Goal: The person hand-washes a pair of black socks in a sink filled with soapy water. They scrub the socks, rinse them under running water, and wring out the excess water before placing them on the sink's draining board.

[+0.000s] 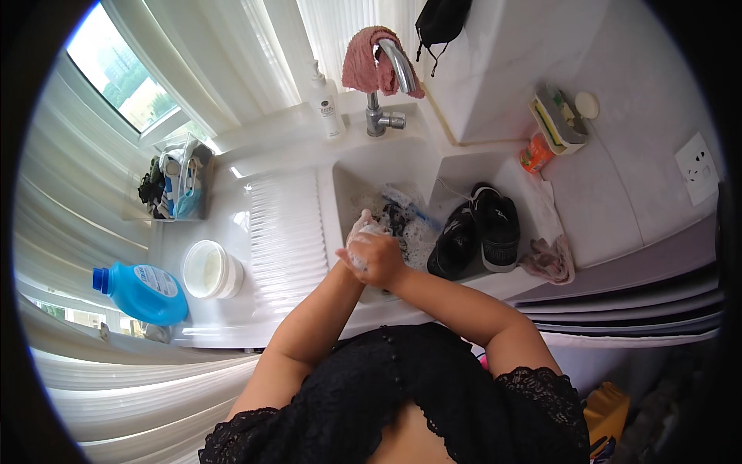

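My left hand [360, 229] and my right hand [382, 261] are pressed together above the sink basin [345, 174], both wet with white foam. My right hand is closed over my left, its fingers curled. The left hand's fingers are partly hidden; whatever lies between the hands cannot be made out. Just beyond them, foamy water holds a dark, soaked item [395, 220]. A blue brush-like thing [421, 216] lies slanted in the foam. To the right, a pair of black shoes [496, 228] rests in the side section of the sink.
A chrome faucet [376, 116] draped with a pink cloth [361, 62] stands behind the basin, beside a white pump bottle [328, 112]. Left are a ribbed washboard surface [286, 224], white tub [207, 269], blue detergent bottle [151, 294] and clear bin [193, 182]. A pinkish rag [550, 261] hangs right.
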